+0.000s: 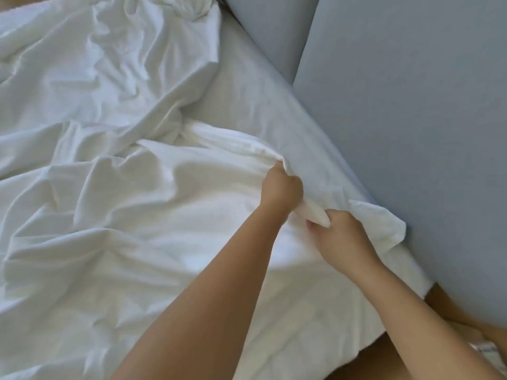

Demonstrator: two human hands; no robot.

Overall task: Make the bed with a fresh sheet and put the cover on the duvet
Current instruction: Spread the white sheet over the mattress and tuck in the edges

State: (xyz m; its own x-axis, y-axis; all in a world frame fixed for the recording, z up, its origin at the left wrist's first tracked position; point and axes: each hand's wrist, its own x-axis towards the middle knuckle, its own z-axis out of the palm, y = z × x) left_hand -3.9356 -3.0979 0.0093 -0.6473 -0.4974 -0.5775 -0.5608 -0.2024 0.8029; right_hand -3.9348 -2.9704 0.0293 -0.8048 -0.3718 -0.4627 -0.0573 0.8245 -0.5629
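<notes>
As we lean over the bed, we count two hands, both on one rolled edge of the single white duvet cover (123, 215). Our left hand (279, 187) has its fingers (295, 185) curled tight round the fold. Our right hand (340, 237), just at its 4 o'clock, grips the same fold. The cover lies crumpled from 7 to 11 o'clock of the hands. One smooth sheet (247, 86) shows bare toward 12 o'clock, its edge meeting two grey-blue padded panels (411, 105) from 1 to 4 o'clock. One brown strip (384, 357) lies open below the mattress edge at 6 o'clock.
</notes>
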